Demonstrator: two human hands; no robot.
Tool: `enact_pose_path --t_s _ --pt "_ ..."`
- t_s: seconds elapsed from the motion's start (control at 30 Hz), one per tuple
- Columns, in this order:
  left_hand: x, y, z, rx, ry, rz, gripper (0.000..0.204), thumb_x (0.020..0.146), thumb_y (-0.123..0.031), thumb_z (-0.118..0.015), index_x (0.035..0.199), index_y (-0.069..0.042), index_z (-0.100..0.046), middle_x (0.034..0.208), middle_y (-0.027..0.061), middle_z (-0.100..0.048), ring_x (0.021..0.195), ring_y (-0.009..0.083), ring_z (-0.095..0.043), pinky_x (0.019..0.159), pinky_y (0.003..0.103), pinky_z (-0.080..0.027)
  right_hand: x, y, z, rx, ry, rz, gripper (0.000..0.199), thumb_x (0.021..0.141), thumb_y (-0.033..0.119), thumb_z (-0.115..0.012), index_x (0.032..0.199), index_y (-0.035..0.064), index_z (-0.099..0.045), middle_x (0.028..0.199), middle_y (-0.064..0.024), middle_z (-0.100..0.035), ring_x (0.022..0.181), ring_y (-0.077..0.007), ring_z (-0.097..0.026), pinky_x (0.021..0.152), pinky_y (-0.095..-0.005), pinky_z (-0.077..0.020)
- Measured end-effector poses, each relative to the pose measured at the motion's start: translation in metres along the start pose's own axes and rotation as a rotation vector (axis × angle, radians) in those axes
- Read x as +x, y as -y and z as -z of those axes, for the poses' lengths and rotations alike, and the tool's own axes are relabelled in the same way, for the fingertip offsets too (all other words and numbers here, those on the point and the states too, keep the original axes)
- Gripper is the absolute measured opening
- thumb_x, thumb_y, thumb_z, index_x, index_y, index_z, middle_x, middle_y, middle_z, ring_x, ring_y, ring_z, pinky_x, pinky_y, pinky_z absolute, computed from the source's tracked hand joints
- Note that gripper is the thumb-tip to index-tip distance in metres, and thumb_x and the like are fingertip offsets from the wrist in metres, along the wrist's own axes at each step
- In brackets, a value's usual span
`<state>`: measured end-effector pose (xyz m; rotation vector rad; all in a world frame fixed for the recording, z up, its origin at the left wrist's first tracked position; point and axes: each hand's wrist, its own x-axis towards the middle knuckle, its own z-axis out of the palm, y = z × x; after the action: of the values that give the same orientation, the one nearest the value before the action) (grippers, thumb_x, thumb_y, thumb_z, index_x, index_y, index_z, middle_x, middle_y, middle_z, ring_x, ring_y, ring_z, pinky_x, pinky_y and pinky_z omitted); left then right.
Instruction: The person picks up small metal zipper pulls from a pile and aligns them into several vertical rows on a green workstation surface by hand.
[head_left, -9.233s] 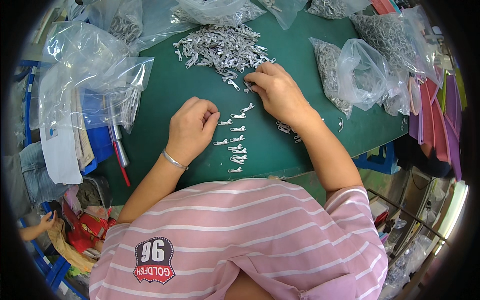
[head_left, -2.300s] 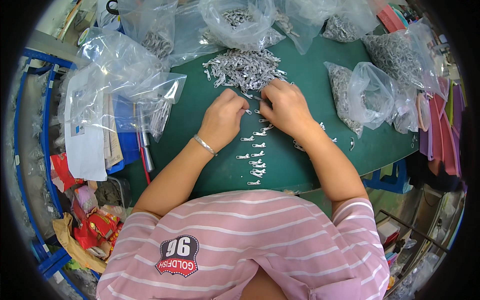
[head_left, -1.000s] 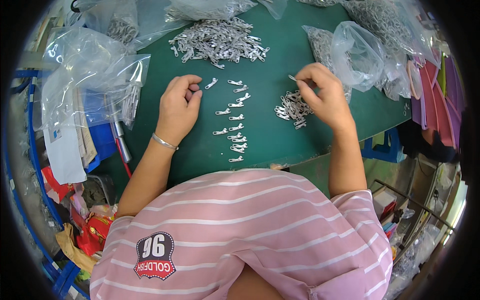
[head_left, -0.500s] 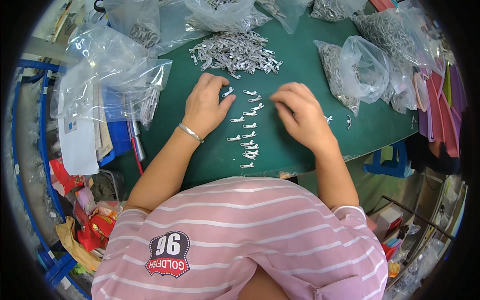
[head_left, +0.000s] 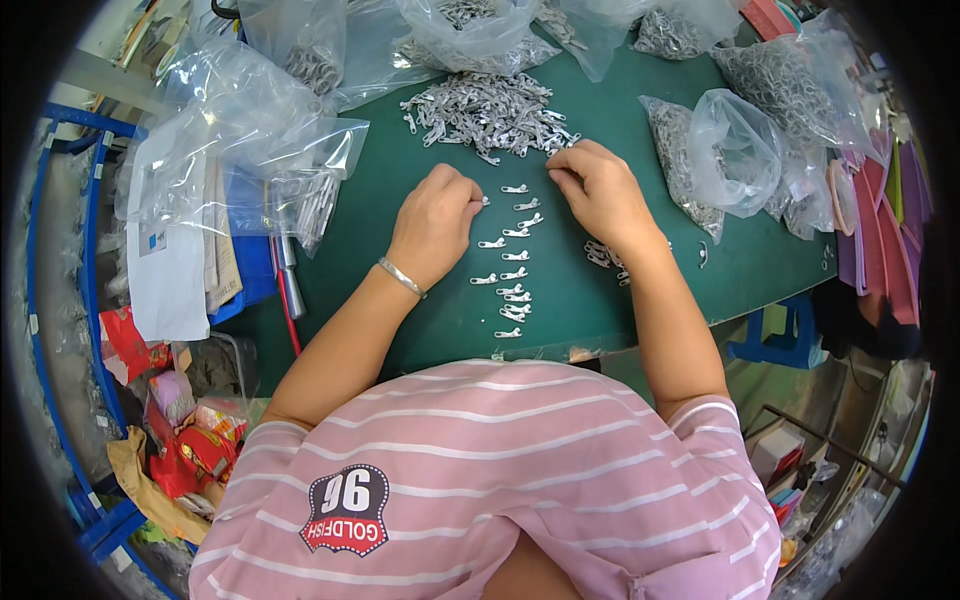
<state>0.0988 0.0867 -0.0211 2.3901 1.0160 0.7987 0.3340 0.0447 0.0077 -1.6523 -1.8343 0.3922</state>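
Note:
My left hand [head_left: 437,222] is closed in a pinch left of a loose column of small silver zipper pulls. At its fingertips shows the tip of one zipper pull [head_left: 486,201]. My right hand [head_left: 598,190] has thumb and forefinger together at the lower right edge of a heap of zipper pulls [head_left: 485,112]; what lies between those fingertips is too small to make out. Between my hands the column of zipper pulls [head_left: 514,256] runs toward me, most lying flat with their tabs to the left. A small group of zipper pulls [head_left: 600,253] lies beside my right forearm, partly covered by it.
Clear plastic bags of metal rings [head_left: 790,80] and small parts stand along the far side of the green table [head_left: 420,335]. At the left lie a clear bag [head_left: 230,130], papers and a blue folder [head_left: 245,270]. A blue stool [head_left: 775,335] stands beyond the right edge.
My right hand has moved up to the heap's edge, uncovering the group by my forearm. My left fingers have closed on a zipper pull that lay beside them. The whole view has shifted slightly.

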Motion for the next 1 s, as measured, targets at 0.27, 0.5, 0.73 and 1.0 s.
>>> enact_pose_path --t_s 0.27,0.5,0.73,1.0 --pt "-0.009 -0.002 0.011 -0.162 -0.043 0.115 0.016 0.085 0.003 -0.070 0.101 -0.002 -0.069 0.097 0.0119 -0.063 0.085 0.0286 -0.065 0.074 0.037 -0.053 0.006 0.008 -0.025 -0.063 0.065 0.109 0.009 0.084 0.008 -0.074 0.091 0.0027 -0.072 0.092 -0.0125 -0.065 0.092 -0.0337 -0.064 0.079 -0.0435 -0.0518" --pt "-0.009 -0.006 0.006 -0.066 -0.029 0.050 0.023 0.083 -0.004 -0.076 0.105 -0.003 -0.068 0.100 0.0106 -0.062 0.084 0.0286 -0.065 0.074 0.038 -0.053 0.014 0.022 -0.050 0.002 0.058 0.266 0.006 0.085 0.004 -0.071 0.090 0.0014 -0.071 0.089 -0.0151 -0.065 0.088 -0.0364 -0.065 0.078 -0.0443 -0.0524" --pt "-0.011 -0.004 0.007 -0.088 -0.010 0.075 0.020 0.083 -0.006 -0.076 0.101 -0.005 -0.068 0.100 0.0104 -0.061 0.085 0.0305 -0.065 0.074 0.039 -0.053 0.000 0.006 -0.009 0.069 0.101 -0.049 0.011 0.085 0.003 -0.073 0.096 0.0008 -0.074 0.092 -0.0153 -0.068 0.084 -0.0346 -0.067 0.077 -0.0409 -0.0537" --pt "-0.006 0.002 -0.005 -0.051 -0.043 -0.052 0.020 0.083 -0.003 -0.075 0.103 -0.006 -0.070 0.096 0.0096 -0.061 0.079 0.0269 -0.063 0.071 0.038 -0.052 -0.007 0.016 -0.016 -0.086 0.138 0.123 0.008 0.081 0.003 -0.075 0.088 0.0016 -0.071 0.089 -0.0119 -0.065 0.088 -0.0340 -0.064 0.078 -0.0423 -0.0520"
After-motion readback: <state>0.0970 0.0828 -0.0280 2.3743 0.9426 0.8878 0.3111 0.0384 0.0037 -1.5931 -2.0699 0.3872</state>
